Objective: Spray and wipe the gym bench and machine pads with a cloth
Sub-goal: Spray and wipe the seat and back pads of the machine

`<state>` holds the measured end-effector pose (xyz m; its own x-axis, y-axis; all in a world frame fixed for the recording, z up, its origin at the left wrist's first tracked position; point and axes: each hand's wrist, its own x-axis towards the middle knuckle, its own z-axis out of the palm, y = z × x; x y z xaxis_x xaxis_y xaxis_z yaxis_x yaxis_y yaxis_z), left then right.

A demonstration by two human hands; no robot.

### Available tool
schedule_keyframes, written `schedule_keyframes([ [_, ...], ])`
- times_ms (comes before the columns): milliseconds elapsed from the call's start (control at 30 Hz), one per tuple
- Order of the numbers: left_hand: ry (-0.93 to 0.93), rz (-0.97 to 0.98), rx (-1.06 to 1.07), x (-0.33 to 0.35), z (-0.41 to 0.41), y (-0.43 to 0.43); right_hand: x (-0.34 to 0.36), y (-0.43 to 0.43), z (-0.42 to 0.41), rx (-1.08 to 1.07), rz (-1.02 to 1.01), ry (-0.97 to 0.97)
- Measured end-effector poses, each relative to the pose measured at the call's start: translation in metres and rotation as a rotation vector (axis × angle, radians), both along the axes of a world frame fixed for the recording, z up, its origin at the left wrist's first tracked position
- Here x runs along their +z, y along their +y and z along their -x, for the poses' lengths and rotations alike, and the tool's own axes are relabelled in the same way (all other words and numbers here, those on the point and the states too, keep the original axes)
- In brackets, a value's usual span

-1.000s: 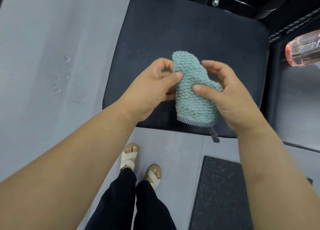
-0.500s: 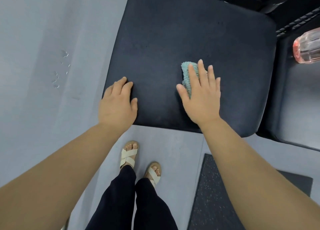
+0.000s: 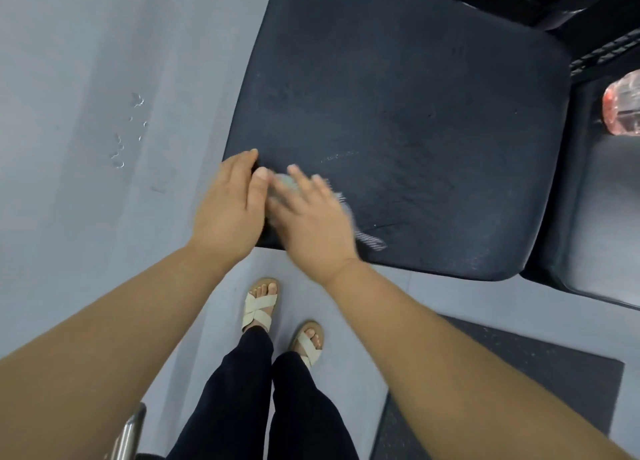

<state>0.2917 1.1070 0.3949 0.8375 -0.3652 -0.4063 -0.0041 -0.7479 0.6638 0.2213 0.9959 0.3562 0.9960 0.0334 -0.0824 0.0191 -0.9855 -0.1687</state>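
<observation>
The left hand (image 3: 230, 212) lies flat and open, fingers together, on the near left corner of the pad (image 3: 398, 113), its thumb up against the right hand. The right hand (image 3: 311, 217), blurred, is spread flat with fingers splayed, pressing the cloth (image 3: 287, 186) down on the pad; only a pale green patch of the cloth shows between the two hands, with a blurred edge at the right of the palm. Faint wet streaks (image 3: 372, 241) mark the pad just right of that hand. A pink bottle (image 3: 621, 108) lies at the far right on a second pad (image 3: 595, 217), well apart from the hands. Droplets (image 3: 128, 130) dot the grey floor (image 3: 86, 61) to the left. Sandalled feet (image 3: 277, 317) stand near, beside a dark mat (image 3: 519, 390), and a metal tube (image 3: 128, 432) shows at the near left edge.
</observation>
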Motion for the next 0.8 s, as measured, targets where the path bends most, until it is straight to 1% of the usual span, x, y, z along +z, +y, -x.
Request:
schedule_keyframes([
  [67, 0.001, -0.038, -0.081, -0.001, 0.009, -0.004, 0.006, -0.048, 0.017, -0.115, 0.111, 0.019],
  [133, 0.056, -0.109, -0.091, -0.002, 0.016, -0.014, 0.018, -0.097, 0.040, -0.286, 0.206, 0.033],
  [200, 0.056, -0.166, -0.065, -0.002, 0.020, -0.027, 0.028, -0.126, 0.057, -0.501, 0.202, 0.068],
  [300, 0.039, -0.154, 0.017, -0.003, 0.018, -0.036, 0.021, -0.104, 0.040, -0.835, 0.149, 0.014],
  [333, 0.043, -0.133, 0.050, -0.003, 0.017, -0.036, 0.017, -0.085, 0.027, -0.887, 0.121, -0.009],
  [367, 0.042, -0.109, 0.083, -0.003, 0.015, -0.034, 0.013, -0.064, 0.015, -0.866, 0.084, -0.030],
  [400, 0.036, -0.091, 0.096, -0.003, 0.014, -0.033, 0.008, -0.042, 0.006, -0.778, 0.052, -0.058],
  [500, -0.011, -0.089, 0.070, -0.001, 0.015, -0.030, -0.002, 0.002, -0.001, -0.324, 0.007, -0.051],
  [567, -0.050, -0.078, 0.001, 0.004, 0.018, -0.036, 0.000, -0.016, 0.003, -0.148, 0.004, -0.035],
  [600, -0.059, -0.065, -0.037, 0.007, 0.021, -0.042, 0.003, -0.035, 0.007, -0.129, 0.014, -0.034],
  [667, -0.071, -0.033, -0.114, 0.014, 0.025, -0.053, 0.010, -0.085, 0.020, -0.204, 0.121, -0.036],
  [733, -0.063, -0.020, -0.185, 0.018, 0.029, -0.068, 0.022, -0.141, 0.040, -0.350, 0.240, 0.014],
  [800, -0.039, -0.040, -0.233, 0.019, 0.031, -0.079, 0.031, -0.175, 0.054, -0.524, 0.261, 0.071],
])
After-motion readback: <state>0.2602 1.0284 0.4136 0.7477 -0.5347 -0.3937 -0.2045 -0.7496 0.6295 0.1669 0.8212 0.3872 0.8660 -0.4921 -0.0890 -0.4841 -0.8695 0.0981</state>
